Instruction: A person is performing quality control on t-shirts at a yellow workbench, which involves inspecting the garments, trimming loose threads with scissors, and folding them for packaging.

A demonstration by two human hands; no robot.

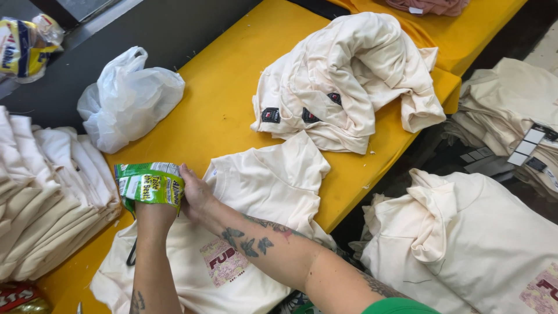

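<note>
Gripping a green snack packet [150,185], left hand [152,216] clamps underneath, right hand [196,193] pinches its side (over the cream shirt [256,192] at the yellow worktop's [221,99] near edge).

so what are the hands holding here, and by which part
A green snack packet. The left hand grips its lower edge from below; the right hand pinches its right end. Both are above a cream t-shirt.

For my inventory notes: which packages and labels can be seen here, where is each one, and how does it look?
Green packet: crumpled, green, white and yellow, held by left hand and right hand.
Yellow-blue bag: top left corner, shiny.
Red packet: bottom left corner, partly cut off.
Dark neck labels: small squares on the crumpled cream shirts.
White plastic bag: plain, on the yellow table.
</note>
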